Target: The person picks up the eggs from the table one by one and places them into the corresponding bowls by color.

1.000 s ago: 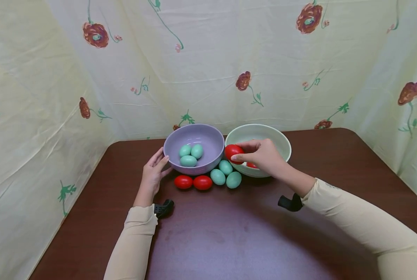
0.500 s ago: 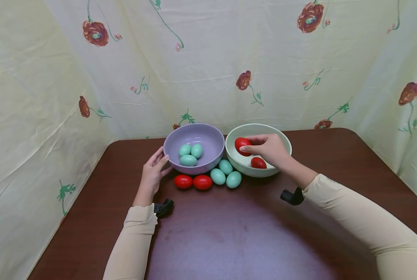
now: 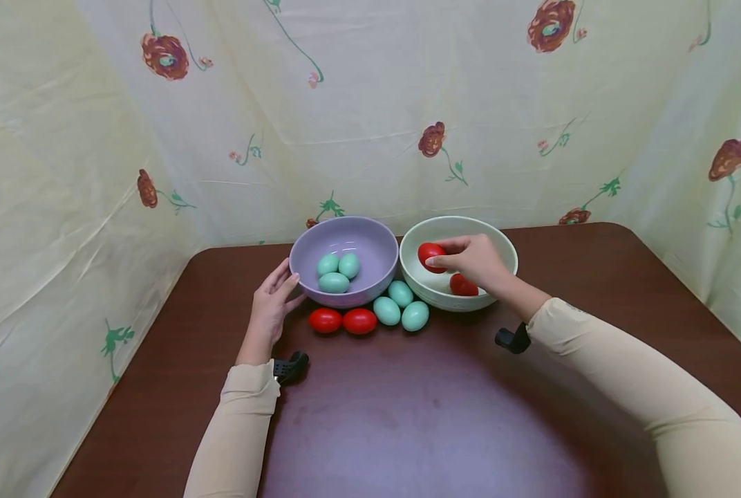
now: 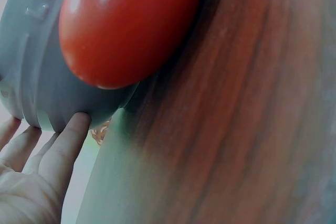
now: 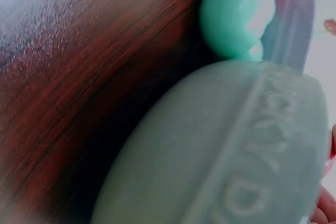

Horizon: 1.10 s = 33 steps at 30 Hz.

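Observation:
My right hand (image 3: 473, 260) pinches a red egg (image 3: 431, 256) between thumb and fingers, inside the pale green bowl (image 3: 509, 257). Another red egg (image 3: 463, 285) lies in that bowl, just below the hand. On the left stands a purple bowl (image 3: 377, 242) with three mint-green eggs (image 3: 334, 282) in it. My left hand (image 3: 271, 309) touches this bowl's left side, the thumb at the rim. In the left wrist view the straight fingers (image 4: 65, 150) rest against its outer wall.
In front of the bowls, two red eggs (image 3: 342, 321) and three mint-green eggs (image 3: 401, 308) lie on the dark brown table (image 3: 377, 408). The bowls stand side by side near the table's back edge. A flowered curtain (image 3: 358, 138) hangs behind.
My right hand has carried the red egg from the pale green bowl's left rim rightward into the bowl. The red egg lying there has shifted slightly right. My left hand stays at the purple bowl.

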Available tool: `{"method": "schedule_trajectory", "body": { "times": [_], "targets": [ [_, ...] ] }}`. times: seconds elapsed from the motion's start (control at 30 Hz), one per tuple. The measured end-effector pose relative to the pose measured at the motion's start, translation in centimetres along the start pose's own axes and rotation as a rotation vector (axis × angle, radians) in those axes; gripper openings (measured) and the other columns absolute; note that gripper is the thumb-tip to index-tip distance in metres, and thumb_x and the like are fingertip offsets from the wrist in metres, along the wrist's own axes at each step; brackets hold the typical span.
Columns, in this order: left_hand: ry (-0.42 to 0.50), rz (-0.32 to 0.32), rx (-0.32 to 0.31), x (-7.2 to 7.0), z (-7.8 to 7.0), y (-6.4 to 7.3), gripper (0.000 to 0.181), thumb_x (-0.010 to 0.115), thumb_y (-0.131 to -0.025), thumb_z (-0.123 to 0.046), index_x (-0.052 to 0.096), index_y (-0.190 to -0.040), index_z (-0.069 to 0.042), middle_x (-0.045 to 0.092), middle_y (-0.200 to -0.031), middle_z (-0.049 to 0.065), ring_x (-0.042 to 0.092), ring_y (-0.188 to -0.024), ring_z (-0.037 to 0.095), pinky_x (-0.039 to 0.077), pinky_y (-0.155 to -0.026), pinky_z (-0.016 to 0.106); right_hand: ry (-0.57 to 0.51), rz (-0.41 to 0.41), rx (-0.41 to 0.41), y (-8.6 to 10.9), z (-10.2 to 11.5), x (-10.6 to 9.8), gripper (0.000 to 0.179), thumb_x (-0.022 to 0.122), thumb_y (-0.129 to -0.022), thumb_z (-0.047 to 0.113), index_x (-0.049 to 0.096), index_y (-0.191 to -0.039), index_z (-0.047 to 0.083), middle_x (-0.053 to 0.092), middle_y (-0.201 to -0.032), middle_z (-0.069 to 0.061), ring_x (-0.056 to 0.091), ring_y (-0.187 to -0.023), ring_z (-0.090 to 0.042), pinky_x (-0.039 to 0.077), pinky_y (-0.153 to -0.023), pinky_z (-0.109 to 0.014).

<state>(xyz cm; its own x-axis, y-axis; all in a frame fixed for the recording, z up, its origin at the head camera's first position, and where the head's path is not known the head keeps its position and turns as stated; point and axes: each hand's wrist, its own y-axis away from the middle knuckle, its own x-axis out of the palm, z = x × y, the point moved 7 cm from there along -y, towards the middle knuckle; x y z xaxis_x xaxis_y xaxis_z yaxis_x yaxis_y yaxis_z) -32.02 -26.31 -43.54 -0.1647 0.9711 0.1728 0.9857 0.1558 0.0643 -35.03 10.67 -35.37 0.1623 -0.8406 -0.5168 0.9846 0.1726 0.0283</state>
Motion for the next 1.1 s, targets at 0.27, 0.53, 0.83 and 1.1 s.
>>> {"method": "schedule_trajectory", "body": {
  "times": [0.27,0.53,0.83,1.1],
  "targets": [
    [-0.007,-0.010,-0.006,0.1,-0.1,0.0,0.058,0.061,-0.099,-0.019,0.039,-0.154,-0.017,0.037,-0.160,0.006,0.046,-0.140,0.023,0.050,-0.102,0.045,0.051,-0.017,-0.017,-1.4,-0.8,0.6,0.048,0.080,-0.083,0.034,0.071,-0.126,0.014,0.075,-0.112,-0.010,0.063,-0.084,-0.020,0.049,-0.068,-0.022],
    [-0.024,-0.012,-0.020,0.0,-0.1,0.2,0.059,0.060,-0.100,-0.020,0.039,-0.154,-0.018,0.037,-0.161,0.005,0.046,-0.140,0.023,0.049,-0.104,0.045,0.093,-0.036,-0.058,-2.1,-1.1,1.2,0.045,0.082,-0.082,0.029,0.072,-0.123,0.013,0.076,-0.109,-0.010,0.066,-0.088,-0.020,0.049,-0.078,-0.027],
    [-0.036,-0.015,-0.022,-0.2,0.1,0.3,0.059,0.060,-0.100,-0.021,0.038,-0.154,-0.018,0.037,-0.161,0.005,0.047,-0.140,0.023,0.049,-0.104,0.044,0.154,-0.004,-0.067,-2.6,-1.5,2.0,0.043,0.081,-0.082,0.028,0.073,-0.122,0.013,0.076,-0.111,-0.010,0.066,-0.096,-0.023,0.048,-0.080,-0.027],
    [-0.016,-0.012,0.007,-0.2,0.0,0.0,0.059,0.062,-0.099,-0.023,0.040,-0.153,-0.018,0.038,-0.160,0.005,0.046,-0.141,0.024,0.051,-0.100,0.043,0.178,0.035,-0.034,-3.0,-1.9,2.2,0.045,0.081,-0.082,0.026,0.072,-0.123,0.011,0.075,-0.113,-0.011,0.064,-0.102,-0.025,0.048,-0.080,-0.026]
  ]
}}
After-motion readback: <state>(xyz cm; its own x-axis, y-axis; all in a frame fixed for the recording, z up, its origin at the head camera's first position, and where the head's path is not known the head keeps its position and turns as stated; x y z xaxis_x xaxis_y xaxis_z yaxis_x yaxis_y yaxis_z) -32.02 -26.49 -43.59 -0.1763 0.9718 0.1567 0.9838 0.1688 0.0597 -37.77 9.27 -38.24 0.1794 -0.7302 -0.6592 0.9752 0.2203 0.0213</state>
